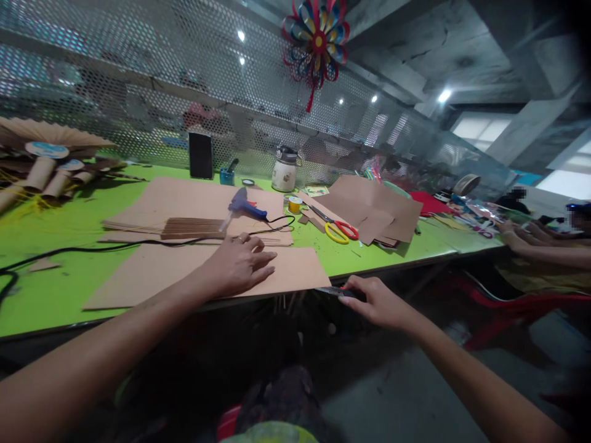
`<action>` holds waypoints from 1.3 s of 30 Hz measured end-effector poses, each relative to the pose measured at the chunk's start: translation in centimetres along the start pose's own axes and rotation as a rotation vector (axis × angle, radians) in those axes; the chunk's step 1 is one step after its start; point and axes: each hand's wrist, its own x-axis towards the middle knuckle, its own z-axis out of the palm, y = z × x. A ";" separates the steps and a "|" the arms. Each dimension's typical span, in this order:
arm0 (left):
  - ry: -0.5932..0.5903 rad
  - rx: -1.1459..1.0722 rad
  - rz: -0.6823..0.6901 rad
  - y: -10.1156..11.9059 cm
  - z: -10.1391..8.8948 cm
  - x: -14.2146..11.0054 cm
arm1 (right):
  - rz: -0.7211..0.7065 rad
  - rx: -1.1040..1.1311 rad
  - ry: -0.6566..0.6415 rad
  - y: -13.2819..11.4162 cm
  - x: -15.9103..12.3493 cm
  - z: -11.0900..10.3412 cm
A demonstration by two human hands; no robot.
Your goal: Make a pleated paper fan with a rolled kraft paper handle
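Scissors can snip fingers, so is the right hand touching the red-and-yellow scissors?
Apart: the head view shows a strip of green table between the scissors and the right hand.

The brown paper sheet [295,266] is looking smooth and matt to me, the pleated paper [191,228] dull and ridged. The glue gun [249,207] is showing smooth plastic, the phone [201,155] is looking glossy, and that perforated panel [152,107] is passing for metal.
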 end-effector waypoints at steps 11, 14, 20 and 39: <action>-0.032 0.032 -0.007 0.1 -0.1 -0.1 | 0.009 0.015 0.004 -1.9 1.0 0.5; -0.026 0.015 -0.007 0.1 -0.2 0.0 | 0.001 0.013 0.006 -1.9 0.6 0.8; -0.055 0.053 -0.005 0.2 -0.2 0.0 | 0.009 0.054 -0.022 -1.4 -0.5 0.9; -0.026 0.026 -0.003 0.2 -0.1 0.1 | -0.055 0.063 -0.066 -4.8 0.3 0.5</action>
